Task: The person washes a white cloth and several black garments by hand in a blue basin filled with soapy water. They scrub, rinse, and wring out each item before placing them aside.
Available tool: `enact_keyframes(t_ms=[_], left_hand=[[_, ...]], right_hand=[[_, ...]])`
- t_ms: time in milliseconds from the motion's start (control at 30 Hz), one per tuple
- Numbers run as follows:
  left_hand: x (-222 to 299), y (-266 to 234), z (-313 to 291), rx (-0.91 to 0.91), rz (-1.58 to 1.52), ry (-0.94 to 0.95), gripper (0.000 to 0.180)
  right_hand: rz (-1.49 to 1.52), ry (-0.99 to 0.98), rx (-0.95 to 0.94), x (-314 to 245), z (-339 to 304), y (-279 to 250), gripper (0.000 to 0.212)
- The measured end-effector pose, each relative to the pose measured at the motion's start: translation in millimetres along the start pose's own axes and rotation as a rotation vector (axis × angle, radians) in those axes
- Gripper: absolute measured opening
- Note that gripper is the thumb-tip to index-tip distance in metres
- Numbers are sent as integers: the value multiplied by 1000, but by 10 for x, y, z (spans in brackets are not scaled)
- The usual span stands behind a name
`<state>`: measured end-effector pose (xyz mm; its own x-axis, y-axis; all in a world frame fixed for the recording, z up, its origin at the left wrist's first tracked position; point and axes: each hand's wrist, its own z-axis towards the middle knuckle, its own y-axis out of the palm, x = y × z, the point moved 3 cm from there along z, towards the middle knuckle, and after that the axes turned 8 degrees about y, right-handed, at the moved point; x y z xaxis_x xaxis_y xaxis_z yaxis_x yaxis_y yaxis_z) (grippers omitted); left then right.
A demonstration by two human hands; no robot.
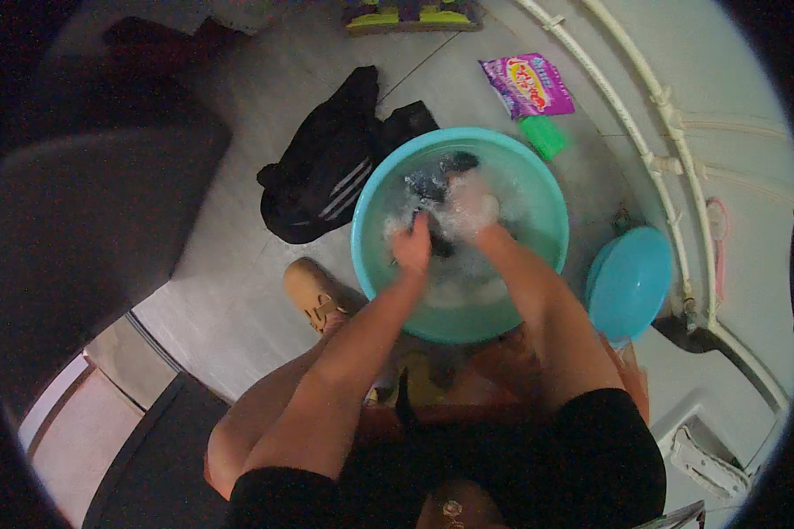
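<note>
A round turquoise basin (551,256) of sudsy water stands on the floor in front of me. Dark wet cloth (428,185) lies partly under the foam inside it. On the basin's left side, my left hand (410,245) is closed on the dark cloth, its fingers partly under the water. My right hand (474,204) is at the cloth's right, wet with foam and smeared by motion, so its fingers cannot be made out. Something pale (454,291) shows below the surface near the basin's front.
A black garment (322,172) with white stripes lies on the floor left of the basin. Beyond it, at right, are a purple packet (529,85) and a green block (543,137). A smaller blue basin (628,282) leans by the wall pipes (670,123). My tan clog (311,286) is at left.
</note>
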<state>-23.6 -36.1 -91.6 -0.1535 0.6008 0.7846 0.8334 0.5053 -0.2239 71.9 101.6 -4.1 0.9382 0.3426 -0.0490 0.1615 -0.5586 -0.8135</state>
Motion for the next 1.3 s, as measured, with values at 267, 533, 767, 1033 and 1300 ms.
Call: enact_keyframes(t_ms=[267, 533, 767, 1033, 1300], left_hand=[[819, 192, -102, -183, -206, 86, 35], [782, 214, -726, -51, 321, 645, 32], [603, -50, -667, 72, 658, 356, 41], [-417, 82, -130, -171, 302, -30, 47], [367, 153, -243, -101, -632, -444, 56]], right_hand=[[560, -241, 101, 735, -363, 26, 42], [292, -38, 388, 370, -516, 227, 56], [-155, -126, 332, 371, -152, 1529, 48], [110, -146, 109, 165, 364, 656, 44], [875, 125, -14, 533, 110, 435, 53]])
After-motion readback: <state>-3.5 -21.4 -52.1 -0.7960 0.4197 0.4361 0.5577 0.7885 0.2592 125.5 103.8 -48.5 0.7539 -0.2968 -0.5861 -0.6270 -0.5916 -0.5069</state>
